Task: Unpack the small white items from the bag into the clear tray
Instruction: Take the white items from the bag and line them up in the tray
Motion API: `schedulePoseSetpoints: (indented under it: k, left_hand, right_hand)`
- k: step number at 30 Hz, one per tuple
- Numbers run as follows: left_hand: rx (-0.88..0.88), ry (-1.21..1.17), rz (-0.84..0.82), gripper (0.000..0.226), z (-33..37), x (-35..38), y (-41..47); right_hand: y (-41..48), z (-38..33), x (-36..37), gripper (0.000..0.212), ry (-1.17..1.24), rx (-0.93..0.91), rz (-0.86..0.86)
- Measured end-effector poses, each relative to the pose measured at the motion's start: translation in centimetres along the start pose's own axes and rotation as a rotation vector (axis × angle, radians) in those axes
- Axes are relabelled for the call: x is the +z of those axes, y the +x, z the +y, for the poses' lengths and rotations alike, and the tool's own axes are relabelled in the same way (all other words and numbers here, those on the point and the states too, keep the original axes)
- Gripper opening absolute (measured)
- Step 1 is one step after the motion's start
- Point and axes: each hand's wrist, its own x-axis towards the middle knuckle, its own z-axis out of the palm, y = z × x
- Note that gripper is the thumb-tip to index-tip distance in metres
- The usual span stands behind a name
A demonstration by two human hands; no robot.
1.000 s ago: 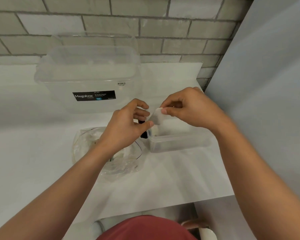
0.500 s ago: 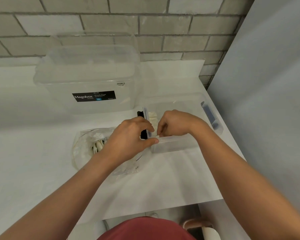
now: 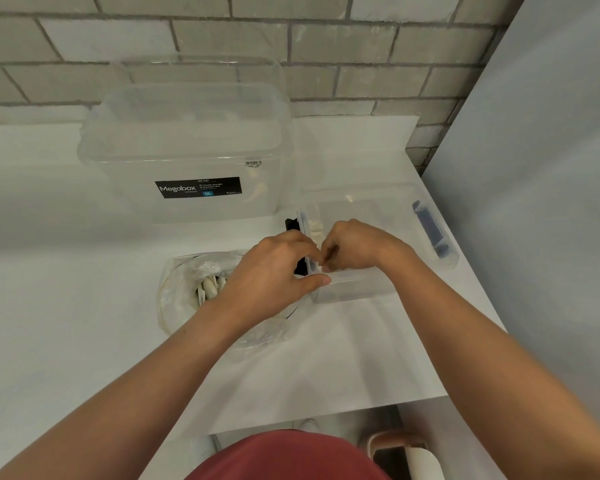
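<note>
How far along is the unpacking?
Done: a few white items lie in the clear tray. In hand: left hand and right hand meet at its near-left corner, any item between them hidden. Left: more white items show in the bag.

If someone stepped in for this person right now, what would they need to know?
Left hand: grips the near-left corner of the shallow clear plastic tray, thumb on its near wall.
Right hand: fingers curled down inside the tray; whether it holds an item cannot be told.
Done: a few small white items lie in the tray's far-left corner.
Left: more white items sit in the crumpled clear plastic bag on the white table, left of the tray.
</note>
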Motion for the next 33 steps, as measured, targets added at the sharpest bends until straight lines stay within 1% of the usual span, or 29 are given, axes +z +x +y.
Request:
schedulePoseSetpoints:
  k: [3, 5, 8, 11, 13, 14, 15, 17, 18, 20, 22, 23, 25, 27, 29, 33]
  left_hand:
    - [0.011, -0.034, -0.003, 0.032, -0.4, -0.8, -0.4]
    - [0.007, -0.041, 0.051, 0.028, -1.1, -1.7, -1.1]
    - [-0.079, 0.004, 0.181, 0.022, -3.2, -3.5, -2.6]
    - [-0.181, 0.091, 0.288, 0.017, -6.0, -4.9, -4.6]
    - [-0.216, 0.133, 0.301, 0.016, -7.9, -5.5, -6.1]
    - [-0.223, 0.146, 0.294, 0.015, -8.8, -5.6, -6.8]
    - [-0.223, 0.156, 0.28, 0.014, -9.5, -5.6, -7.3]
    - [-0.208, 0.178, 0.231, 0.012, -10.7, -5.4, -8.2]
    - [-0.201, 0.197, 0.194, 0.012, -11.1, -5.3, -8.5]
    - [-0.192, 0.253, 0.099, 0.017, -12.0, -5.1, -9.0]
    - [-0.192, 0.299, -0.017, 0.034, -12.7, -5.0, -9.4]
    - [-0.191, 0.306, -0.074, 0.044, -12.9, -5.1, -9.6]
    - [-0.188, 0.307, -0.167, 0.06, -13.1, -5.3, -9.8]
    - [-0.184, 0.312, -0.223, 0.069, -13.3, -5.4, -9.9]
    - [-0.171, 0.3, -0.241, 0.073, -13.4, -5.4, -9.9]
    - [-0.141, 0.276, -0.244, 0.077, -13.8, -5.3, -9.8]
  right_hand:
    - [-0.3, 0.0, -0.2, 0.019, 0.025, 0.017, 0.035]
    - [-1.0, 0.0, -0.8, 0.021, 0.038, 0.034, 0.125]
    - [-2.6, -0.9, -1.4, 0.016, 0.103, 0.044, 0.391]
    - [-4.8, -3.6, -1.0, 0.01, 0.261, -0.002, 0.672]
    - [-6.1, -6.8, 0.0, 0.011, 0.411, -0.077, 0.774]
    - [-6.5, -8.6, 0.6, 0.011, 0.48, -0.119, 0.781]
    - [-6.7, -10.3, 1.4, 0.011, 0.53, -0.158, 0.753]
    - [-6.4, -13.2, 3.2, 0.011, 0.542, -0.21, 0.604]
    - [-6.1, -14.3, 4.1, 0.011, 0.491, -0.218, 0.506]
    - [-4.9, -15.7, 5.8, 0.015, 0.289, -0.196, 0.327]
    - [-3.8, -16.3, 7.3, 0.021, 0.108, -0.127, 0.19]
    - [-3.2, -16.4, 7.9, 0.022, 0.051, -0.079, 0.154]
    - [-2.4, -16.5, 8.9, 0.023, -0.033, 0.005, 0.121]
    - [-1.8, -16.7, 9.6, 0.018, -0.037, 0.052, 0.116]
    - [-1.2, -17.1, 10.3, 0.013, -0.032, 0.053, 0.143]
    - [-0.5, -18.3, 11.9, 0.012, -0.096, 0.047, 0.175]
